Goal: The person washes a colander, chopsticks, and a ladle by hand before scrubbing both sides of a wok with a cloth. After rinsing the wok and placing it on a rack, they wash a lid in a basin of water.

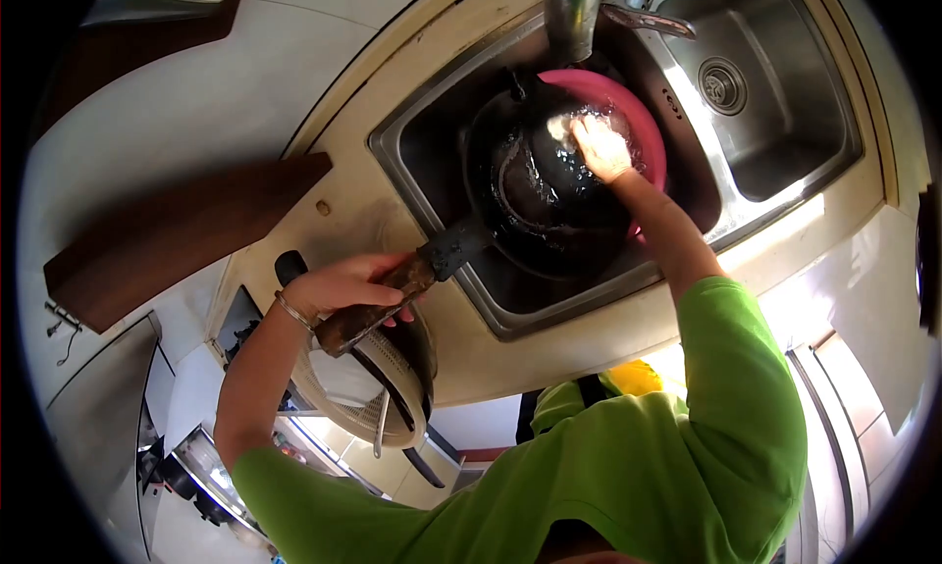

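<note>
A black wok lies wet and tilted in the left sink basin, resting over a pink tub. Around its worn wooden handle my left hand is closed, above the counter edge. My right hand presses against the wet inner side of the wok, near the pink rim. Strong sunlight washes out its fingers, which look bent together; a pale patch beside them may be a scrubber or glare. Water glistens on the wok's surface.
A metal faucet hangs over the sink's back edge, with its lever beside it. To the right is a second basin with a drain. Below my left hand, a pale strainer basket and a dark-handled pan sit at the counter edge.
</note>
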`<state>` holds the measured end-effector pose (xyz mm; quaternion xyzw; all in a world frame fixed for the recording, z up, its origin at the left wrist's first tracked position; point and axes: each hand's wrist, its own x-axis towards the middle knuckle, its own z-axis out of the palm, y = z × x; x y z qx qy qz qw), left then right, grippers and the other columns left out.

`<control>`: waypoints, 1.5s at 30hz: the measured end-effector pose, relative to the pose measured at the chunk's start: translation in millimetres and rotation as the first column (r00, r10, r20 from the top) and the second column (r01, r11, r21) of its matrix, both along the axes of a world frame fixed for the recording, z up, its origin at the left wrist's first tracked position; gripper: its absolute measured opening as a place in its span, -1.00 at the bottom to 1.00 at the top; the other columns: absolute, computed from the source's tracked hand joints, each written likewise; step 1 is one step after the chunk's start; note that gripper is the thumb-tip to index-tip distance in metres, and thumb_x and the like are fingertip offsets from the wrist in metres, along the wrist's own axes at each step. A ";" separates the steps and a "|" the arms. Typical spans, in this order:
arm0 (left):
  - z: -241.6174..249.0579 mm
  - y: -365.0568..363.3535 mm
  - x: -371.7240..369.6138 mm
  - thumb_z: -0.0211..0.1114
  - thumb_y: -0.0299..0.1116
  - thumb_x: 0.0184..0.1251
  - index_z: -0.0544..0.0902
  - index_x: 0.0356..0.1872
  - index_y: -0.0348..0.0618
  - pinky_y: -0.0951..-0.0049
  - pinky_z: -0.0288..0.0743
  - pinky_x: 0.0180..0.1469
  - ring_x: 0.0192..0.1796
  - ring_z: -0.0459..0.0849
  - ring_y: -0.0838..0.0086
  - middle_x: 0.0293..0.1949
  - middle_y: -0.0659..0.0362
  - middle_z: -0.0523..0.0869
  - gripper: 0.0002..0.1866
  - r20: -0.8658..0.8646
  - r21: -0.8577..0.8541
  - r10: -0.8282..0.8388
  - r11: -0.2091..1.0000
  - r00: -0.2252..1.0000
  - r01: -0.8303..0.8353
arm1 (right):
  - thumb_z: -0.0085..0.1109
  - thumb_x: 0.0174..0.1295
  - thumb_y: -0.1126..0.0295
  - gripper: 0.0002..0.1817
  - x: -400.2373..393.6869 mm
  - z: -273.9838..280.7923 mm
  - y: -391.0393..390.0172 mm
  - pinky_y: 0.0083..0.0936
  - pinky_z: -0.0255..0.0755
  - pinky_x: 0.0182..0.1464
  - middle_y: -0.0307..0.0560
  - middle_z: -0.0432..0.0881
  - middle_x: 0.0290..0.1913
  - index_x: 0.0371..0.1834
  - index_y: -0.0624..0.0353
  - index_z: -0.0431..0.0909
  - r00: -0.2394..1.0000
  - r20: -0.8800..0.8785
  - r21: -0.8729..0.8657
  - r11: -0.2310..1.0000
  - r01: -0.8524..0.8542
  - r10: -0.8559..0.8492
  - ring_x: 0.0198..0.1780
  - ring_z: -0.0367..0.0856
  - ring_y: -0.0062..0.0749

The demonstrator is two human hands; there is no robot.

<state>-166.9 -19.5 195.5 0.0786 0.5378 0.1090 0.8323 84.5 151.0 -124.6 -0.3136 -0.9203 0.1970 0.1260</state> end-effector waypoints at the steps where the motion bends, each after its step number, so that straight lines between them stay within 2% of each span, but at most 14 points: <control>1: -1.1 6.4 2.7 0.19 -0.29 0.06 0.10 0.21 -0.23 0.48 0.47 -0.16 -0.16 0.52 0.44 -0.07 0.06 0.45 -0.31 -0.028 -0.017 -0.108 0.994 0.994 0.108 | -0.16 0.04 0.41 -0.68 -9.5 -1.3 -5.6 -0.31 0.36 -0.27 -0.01 0.37 -0.27 -0.09 0.11 0.33 0.993 -0.046 -0.076 0.992 0.103 -0.107 -0.23 0.43 -0.19; 2: -4.1 9.6 5.4 0.17 -0.27 0.09 0.09 0.22 -0.21 0.50 0.48 -0.21 -0.21 0.53 0.46 -0.12 0.07 0.47 -0.32 -0.054 -0.039 -0.215 0.976 0.975 0.213 | -0.14 0.05 0.38 -0.70 -19.0 -11.9 -16.3 -0.23 0.29 -0.21 0.00 0.39 -0.28 -0.11 0.16 0.33 0.949 -0.219 0.012 0.972 0.233 -0.224 -0.24 0.43 -0.14; 5: -16.9 9.2 16.0 0.09 -0.13 0.18 0.06 0.24 -0.09 0.54 0.49 -0.33 -0.33 0.56 0.48 -0.23 0.07 0.51 -0.36 -0.151 -0.054 -0.093 0.995 0.984 0.086 | -0.04 0.00 0.28 -0.53 -63.1 23.5 -37.4 -0.18 0.20 -0.19 0.05 0.39 -0.23 0.02 0.18 0.25 0.851 -0.160 -0.241 0.856 0.458 -0.500 -0.19 0.39 -0.07; 8: -22.3 17.6 13.5 -0.03 0.02 0.22 0.03 0.25 0.03 0.55 0.49 -0.41 -0.44 0.56 0.47 -0.26 0.10 0.50 -0.37 -0.135 -0.234 -0.195 0.959 0.971 0.160 | -0.08 0.05 0.23 -0.44 -109.6 22.1 -59.6 -0.14 0.18 -0.21 0.11 0.41 -0.24 0.13 0.21 0.14 0.739 -0.164 -0.368 0.735 0.569 -0.654 -0.20 0.36 -0.04; 10: -22.7 17.2 13.3 -0.05 0.06 0.21 0.02 0.25 0.06 0.55 0.49 -0.42 -0.47 0.56 0.46 -0.29 0.11 0.51 -0.36 -0.118 -0.221 -0.193 0.961 0.974 0.164 | -0.10 0.05 0.39 -0.66 -119.7 60.4 -65.1 -0.14 0.26 -0.19 0.21 0.38 -0.25 -0.09 0.29 0.29 0.696 -0.187 -0.533 0.667 0.521 -0.693 -0.23 0.38 0.07; 13: -30.7 18.4 16.9 -0.07 0.06 0.22 0.05 0.23 0.08 0.53 0.50 -0.42 -0.46 0.57 0.44 -0.36 0.12 0.53 -0.39 -0.116 -0.170 -0.154 0.976 0.981 0.133 | -0.12 0.08 0.42 -0.63 -123.3 91.0 -79.0 -0.24 0.26 -0.07 0.25 0.34 -0.20 0.00 0.23 0.24 0.723 -0.219 -0.758 0.580 0.296 -0.655 -0.13 0.34 0.12; 18: -70.4 25.6 17.8 0.03 -0.06 0.22 0.37 -0.03 -0.08 0.52 0.49 -0.40 -0.46 0.58 0.48 -0.41 0.18 0.52 -0.60 -0.297 0.097 -0.088 0.988 0.951 0.122 | -0.09 0.08 0.45 -0.57 -106.8 121.3 -95.5 -0.36 0.22 -0.10 0.16 0.32 -0.27 0.07 0.22 0.21 0.736 -0.394 -0.801 0.599 0.018 -0.550 -0.17 0.32 -0.03; 20: -83.8 38.4 20.2 0.10 -0.19 0.18 0.44 -0.21 -0.26 0.49 0.49 -0.35 -0.43 0.59 0.45 -0.39 0.15 0.54 -0.68 -0.198 0.010 -0.135 0.990 0.971 0.140 | -0.04 0.05 0.42 -0.51 -101.9 122.1 -96.4 -0.36 0.26 -0.12 0.15 0.32 -0.28 0.11 0.19 0.19 0.766 -0.412 -0.816 0.575 -0.069 -0.494 -0.20 0.35 -0.03; 23: -96.9 45.2 21.5 0.08 -0.30 0.14 0.40 -0.19 -0.44 0.44 0.50 -0.36 -0.39 0.61 0.35 -0.36 -0.06 0.58 -0.65 -0.089 -0.155 -0.027 0.988 0.996 0.013 | -0.03 0.07 0.40 -0.50 -100.2 121.7 -97.4 -0.38 0.25 -0.09 0.15 0.32 -0.26 0.14 0.15 0.18 0.762 -0.397 -0.845 0.527 -0.086 -0.511 -0.18 0.35 -0.04; 27: -110.8 50.2 27.6 0.12 -0.36 0.03 0.46 -0.34 -0.42 0.46 0.47 -0.46 -0.55 0.58 0.30 -0.42 -0.15 0.57 -0.73 0.155 -0.403 -0.022 0.912 0.988 0.083 | -0.04 0.11 0.39 -0.50 -97.3 126.3 -98.0 -0.50 0.19 -0.02 0.09 0.30 -0.21 0.16 0.15 0.18 0.799 -0.310 -0.926 0.355 -0.131 -0.514 -0.12 0.31 -0.19; 30: -108.2 40.8 29.4 0.11 -0.37 0.03 0.44 -0.33 -0.43 0.45 0.42 -0.54 -0.60 0.52 0.36 -0.47 -0.10 0.56 -0.72 0.114 -0.231 -0.048 0.970 0.992 0.073 | -0.05 0.13 0.38 -0.51 -92.2 139.7 -96.7 -0.54 0.16 0.03 0.08 0.30 -0.16 0.16 0.16 0.19 0.813 -0.280 -0.951 0.264 -0.162 -0.510 -0.06 0.31 -0.21; 33: -96.3 44.3 38.7 0.11 -0.39 0.03 0.41 -0.32 -0.40 0.47 0.35 -0.57 -0.62 0.45 0.44 -0.55 0.05 0.49 -0.74 0.128 -0.309 0.072 0.951 0.989 -0.029 | -0.09 0.15 0.39 -0.59 -80.2 155.6 -92.6 -0.53 0.15 0.03 0.03 0.32 -0.18 0.10 0.22 0.25 0.815 -0.266 -0.962 0.195 -0.191 -0.515 -0.09 0.32 -0.26; 39: -52.6 43.5 78.8 0.09 -0.38 0.07 0.40 -0.35 -0.32 0.51 0.35 -0.52 -0.59 0.44 0.48 -0.55 0.14 0.46 -0.80 0.080 -0.265 0.175 0.953 0.981 -0.148 | -0.13 0.12 0.41 -0.68 -20.2 163.7 -101.7 -0.44 0.22 -0.07 0.01 0.36 -0.21 -0.04 0.20 0.39 0.805 -0.430 -0.879 -0.017 -0.477 -0.409 -0.12 0.33 -0.25; 45: -4.8 33.0 107.6 0.07 -0.35 0.08 0.41 -0.38 -0.28 0.54 0.38 -0.48 -0.55 0.45 0.54 -0.54 0.20 0.47 -0.82 -0.061 -0.266 0.267 0.924 0.962 -0.273 | -0.08 0.04 0.40 -0.71 39.2 153.0 -87.9 -0.48 0.23 0.01 -0.03 0.39 -0.17 -0.15 -0.03 0.52 0.833 -0.472 -0.841 0.136 -0.524 0.291 -0.08 0.38 -0.25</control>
